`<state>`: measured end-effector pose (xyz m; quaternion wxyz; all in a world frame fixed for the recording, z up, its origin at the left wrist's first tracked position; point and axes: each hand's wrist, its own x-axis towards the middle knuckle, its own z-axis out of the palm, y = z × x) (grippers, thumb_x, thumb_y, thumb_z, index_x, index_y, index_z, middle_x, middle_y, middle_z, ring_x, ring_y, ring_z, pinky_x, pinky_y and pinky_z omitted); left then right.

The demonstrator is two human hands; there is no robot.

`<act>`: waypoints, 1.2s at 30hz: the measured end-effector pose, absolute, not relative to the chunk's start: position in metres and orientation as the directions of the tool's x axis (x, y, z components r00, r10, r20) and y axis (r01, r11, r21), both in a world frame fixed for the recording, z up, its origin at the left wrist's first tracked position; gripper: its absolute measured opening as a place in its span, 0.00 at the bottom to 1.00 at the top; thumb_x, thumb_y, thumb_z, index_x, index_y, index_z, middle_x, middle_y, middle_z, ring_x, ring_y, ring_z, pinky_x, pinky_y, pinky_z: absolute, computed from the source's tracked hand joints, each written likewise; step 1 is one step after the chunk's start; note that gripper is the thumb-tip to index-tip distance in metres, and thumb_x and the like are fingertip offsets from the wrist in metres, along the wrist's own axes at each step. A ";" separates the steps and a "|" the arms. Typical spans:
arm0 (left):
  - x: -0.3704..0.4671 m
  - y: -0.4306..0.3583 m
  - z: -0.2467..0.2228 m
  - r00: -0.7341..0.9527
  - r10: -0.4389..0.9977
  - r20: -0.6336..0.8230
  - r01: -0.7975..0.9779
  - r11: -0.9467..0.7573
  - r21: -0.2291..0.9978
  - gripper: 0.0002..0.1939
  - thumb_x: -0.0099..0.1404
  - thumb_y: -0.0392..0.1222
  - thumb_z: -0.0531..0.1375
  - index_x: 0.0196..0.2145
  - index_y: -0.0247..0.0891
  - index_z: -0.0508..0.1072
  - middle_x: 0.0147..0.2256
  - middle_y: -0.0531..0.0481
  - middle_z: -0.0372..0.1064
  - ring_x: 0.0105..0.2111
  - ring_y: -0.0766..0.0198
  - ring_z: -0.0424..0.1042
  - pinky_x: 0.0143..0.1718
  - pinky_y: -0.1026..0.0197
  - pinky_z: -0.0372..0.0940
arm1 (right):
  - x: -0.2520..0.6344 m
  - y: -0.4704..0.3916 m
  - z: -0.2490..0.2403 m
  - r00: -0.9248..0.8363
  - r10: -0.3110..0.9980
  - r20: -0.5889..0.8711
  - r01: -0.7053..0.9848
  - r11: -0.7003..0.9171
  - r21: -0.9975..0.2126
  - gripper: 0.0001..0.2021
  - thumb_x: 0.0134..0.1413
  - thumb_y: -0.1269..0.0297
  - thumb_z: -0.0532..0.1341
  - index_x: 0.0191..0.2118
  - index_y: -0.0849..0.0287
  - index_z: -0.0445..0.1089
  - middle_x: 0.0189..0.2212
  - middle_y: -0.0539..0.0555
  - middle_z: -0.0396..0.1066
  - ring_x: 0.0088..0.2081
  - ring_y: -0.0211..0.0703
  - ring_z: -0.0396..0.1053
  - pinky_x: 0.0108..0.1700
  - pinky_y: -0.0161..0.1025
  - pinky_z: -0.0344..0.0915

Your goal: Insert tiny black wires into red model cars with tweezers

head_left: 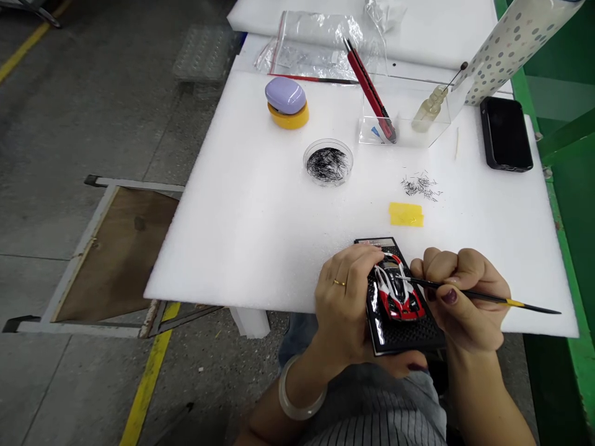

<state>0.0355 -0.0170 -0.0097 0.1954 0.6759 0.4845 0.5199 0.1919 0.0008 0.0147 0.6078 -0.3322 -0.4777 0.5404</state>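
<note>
Your right hand (469, 310) pinched the slim tool (493, 298) toward nine o'clock; your left hand (344, 297), gripping the car base (409, 341), needed steadiness.

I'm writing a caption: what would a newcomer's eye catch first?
Probably the red, white and black model car on a dark base in the left hand. The right hand points a slim tool at it. Beyond, on the white sheet, sit a lilac-and-yellow object and a dish of black strands.
</note>
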 end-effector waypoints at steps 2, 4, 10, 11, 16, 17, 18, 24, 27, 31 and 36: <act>0.035 -0.017 -0.010 -0.008 0.858 0.513 0.453 -0.454 0.767 0.47 0.59 0.83 0.46 0.53 0.38 0.68 0.48 0.40 0.75 0.52 0.50 0.75 0.56 0.46 0.68 | 0.192 0.000 0.015 -0.030 0.977 0.209 -0.332 0.188 -0.924 0.09 0.57 0.67 0.69 0.30 0.54 0.69 0.20 0.47 0.59 0.26 0.40 0.57 0.29 0.42 0.60; 0.036 -0.017 -0.010 -0.008 0.859 0.512 0.454 -0.453 0.767 0.47 0.59 0.84 0.46 0.53 0.38 0.68 0.48 0.40 0.75 0.52 0.49 0.75 0.56 0.45 0.68 | 0.191 0.000 0.015 -0.015 0.981 0.193 -0.315 0.178 -0.932 0.09 0.56 0.66 0.69 0.29 0.53 0.69 0.20 0.46 0.58 0.25 0.40 0.57 0.29 0.43 0.60; 0.036 -0.016 -0.010 -0.013 0.860 0.510 0.450 -0.451 0.771 0.47 0.60 0.83 0.46 0.53 0.38 0.68 0.48 0.40 0.75 0.52 0.51 0.75 0.56 0.46 0.68 | 0.191 0.000 0.016 -0.009 0.982 0.188 -0.308 0.176 -0.935 0.11 0.55 0.66 0.70 0.28 0.53 0.68 0.19 0.46 0.59 0.25 0.40 0.58 0.29 0.42 0.61; 0.036 -0.016 -0.010 -0.013 0.860 0.510 0.450 -0.450 0.771 0.47 0.60 0.83 0.46 0.53 0.38 0.68 0.48 0.40 0.75 0.52 0.50 0.75 0.56 0.46 0.68 | 0.191 0.000 0.016 -0.013 0.982 0.189 -0.311 0.176 -0.934 0.10 0.56 0.66 0.70 0.28 0.54 0.68 0.20 0.46 0.60 0.25 0.40 0.58 0.29 0.42 0.61; 0.036 -0.016 -0.009 -0.015 0.854 0.520 0.457 -0.457 0.763 0.47 0.59 0.84 0.46 0.53 0.38 0.68 0.47 0.40 0.76 0.51 0.50 0.75 0.55 0.45 0.69 | 0.191 0.001 0.016 -0.007 0.981 0.195 -0.296 0.184 -0.937 0.11 0.55 0.65 0.70 0.28 0.53 0.68 0.19 0.46 0.59 0.25 0.40 0.57 0.29 0.42 0.61; 0.036 -0.016 -0.009 -0.017 0.853 0.521 0.459 -0.456 0.762 0.47 0.59 0.84 0.46 0.53 0.38 0.68 0.47 0.40 0.76 0.51 0.50 0.76 0.55 0.45 0.69 | 0.191 0.001 0.016 -0.004 0.981 0.196 -0.293 0.187 -0.938 0.11 0.55 0.64 0.70 0.27 0.53 0.68 0.18 0.46 0.58 0.24 0.40 0.56 0.29 0.42 0.61; 0.036 -0.016 -0.009 -0.017 0.853 0.521 0.460 -0.456 0.762 0.47 0.59 0.84 0.45 0.53 0.38 0.68 0.47 0.40 0.76 0.51 0.50 0.76 0.55 0.45 0.70 | 0.190 0.002 0.016 -0.004 0.981 0.196 -0.291 0.187 -0.938 0.12 0.54 0.65 0.71 0.27 0.53 0.67 0.18 0.46 0.58 0.24 0.40 0.56 0.29 0.42 0.61; 0.037 -0.016 -0.009 -0.021 0.850 0.526 0.460 -0.459 0.760 0.46 0.60 0.83 0.45 0.53 0.38 0.68 0.47 0.40 0.76 0.50 0.50 0.76 0.54 0.46 0.70 | 0.190 0.003 0.015 0.002 0.979 0.203 -0.301 0.195 -0.934 0.12 0.54 0.64 0.71 0.27 0.53 0.68 0.18 0.45 0.57 0.24 0.39 0.56 0.28 0.41 0.59; 0.037 -0.016 -0.010 -0.021 0.852 0.523 0.452 -0.459 0.765 0.46 0.60 0.83 0.46 0.53 0.38 0.68 0.47 0.40 0.76 0.51 0.50 0.75 0.55 0.46 0.69 | 0.190 0.002 0.015 -0.003 0.977 0.214 -0.304 0.203 -0.931 0.11 0.55 0.65 0.71 0.27 0.54 0.68 0.18 0.45 0.57 0.24 0.38 0.55 0.29 0.41 0.58; 0.036 -0.016 -0.011 -0.017 0.858 0.514 0.439 -0.456 0.774 0.46 0.60 0.83 0.47 0.53 0.38 0.68 0.48 0.41 0.75 0.52 0.50 0.75 0.56 0.46 0.68 | 0.190 0.002 0.016 0.004 0.979 0.203 -0.336 0.192 -0.922 0.09 0.54 0.64 0.70 0.29 0.54 0.69 0.19 0.46 0.56 0.25 0.39 0.55 0.28 0.41 0.57; 0.037 -0.017 -0.009 0.024 0.842 0.539 0.485 -0.481 0.730 0.45 0.60 0.82 0.48 0.54 0.38 0.67 0.49 0.40 0.74 0.52 0.50 0.74 0.57 0.46 0.64 | 0.201 0.007 0.022 0.142 0.973 0.181 -0.366 0.221 -0.904 0.09 0.49 0.61 0.72 0.30 0.52 0.71 0.19 0.46 0.55 0.24 0.40 0.52 0.27 0.40 0.56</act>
